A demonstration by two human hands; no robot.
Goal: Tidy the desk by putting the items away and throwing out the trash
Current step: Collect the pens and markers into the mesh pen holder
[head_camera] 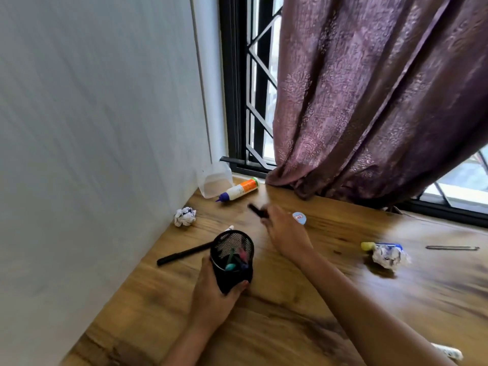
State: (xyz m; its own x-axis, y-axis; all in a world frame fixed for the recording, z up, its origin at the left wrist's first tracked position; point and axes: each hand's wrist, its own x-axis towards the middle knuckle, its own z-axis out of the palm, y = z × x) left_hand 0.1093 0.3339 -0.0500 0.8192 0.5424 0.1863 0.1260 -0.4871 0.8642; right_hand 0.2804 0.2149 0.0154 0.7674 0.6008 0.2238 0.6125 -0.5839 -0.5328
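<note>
My left hand (pixel 211 294) grips a black mesh pen holder (pixel 232 260), tilted toward me, with several pens inside. My right hand (pixel 285 231) reaches over the wooden desk (pixel 290 313) and is shut on a small black pen-like item (pixel 257 210), which is blurred. A black pen (pixel 184 253) lies on the desk left of the holder. One crumpled paper ball (pixel 184 216) sits near the wall, another crumpled paper ball (pixel 386 256) lies at the right beside a yellow-capped item (pixel 367 245). A glue bottle (pixel 239 190) lies on its side at the back.
A clear plastic container (pixel 214 182) stands in the back corner by the wall. A round blue-white lid (pixel 299 217) lies past my right hand. A thin dark metal piece (pixel 451 247) rests at far right. A purple curtain (pixel 369 101) hangs over the desk's back edge.
</note>
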